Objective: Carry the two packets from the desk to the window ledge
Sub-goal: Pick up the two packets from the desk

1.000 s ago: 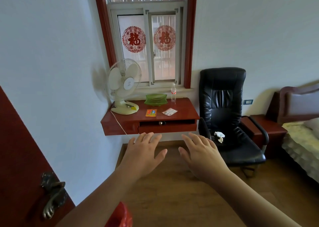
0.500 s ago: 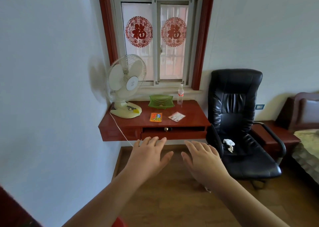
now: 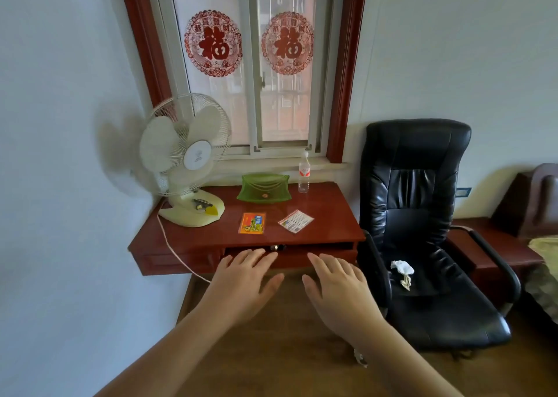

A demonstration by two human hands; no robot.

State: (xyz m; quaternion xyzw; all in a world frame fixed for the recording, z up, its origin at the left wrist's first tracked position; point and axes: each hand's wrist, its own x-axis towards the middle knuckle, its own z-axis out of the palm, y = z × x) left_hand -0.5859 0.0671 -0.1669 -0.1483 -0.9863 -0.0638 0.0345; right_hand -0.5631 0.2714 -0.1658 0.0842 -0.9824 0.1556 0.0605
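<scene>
Two flat packets lie on the red wall-mounted desk (image 3: pixel 187 239): an orange packet (image 3: pixel 252 223) near the middle and a white packet (image 3: pixel 296 221) just right of it. Behind the desk, under the window, runs the pale window ledge (image 3: pixel 326 165). My left hand (image 3: pixel 241 285) and my right hand (image 3: pixel 339 291) are held out palms down, fingers spread and empty, in front of the desk's front edge. Neither hand touches a packet.
A white table fan (image 3: pixel 185 158) stands at the desk's left end, its cord hanging off the front. A green dish (image 3: pixel 264 187) and a clear bottle (image 3: pixel 304 173) stand at the back. A black office chair (image 3: pixel 422 230) with crumpled paper sits right of the desk.
The view has moved closer to the desk and window; the red door at lower left has left the frame. Both hands stay open and held out ahead.
</scene>
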